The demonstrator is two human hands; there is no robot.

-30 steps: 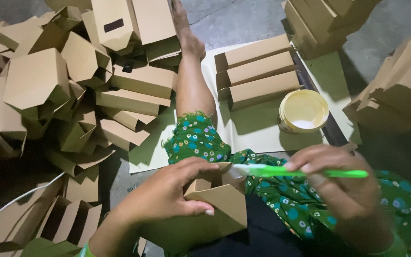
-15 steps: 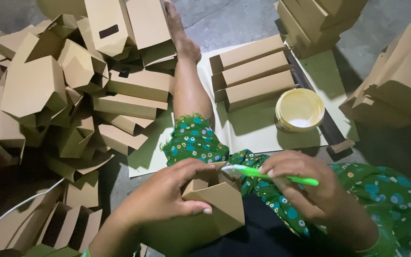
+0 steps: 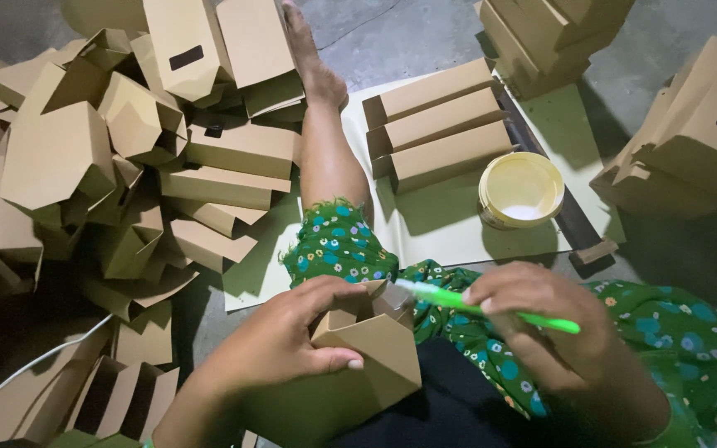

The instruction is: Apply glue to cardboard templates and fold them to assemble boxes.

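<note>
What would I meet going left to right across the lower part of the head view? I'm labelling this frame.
Left hand → small cardboard box it grips → green toothbrush → right hand holding the brush, its bristle end at the box's open flaps.

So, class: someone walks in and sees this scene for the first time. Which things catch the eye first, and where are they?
At the bottom centre, the left hand steadies a small brown folded cardboard box while the right hand holds a bright green brush with its tip at the box's open top. A big heap of brown cardboard boxes fills the left side. A round pale-yellow tub sits on the flat green sheet, upper right of the hands.
</note>
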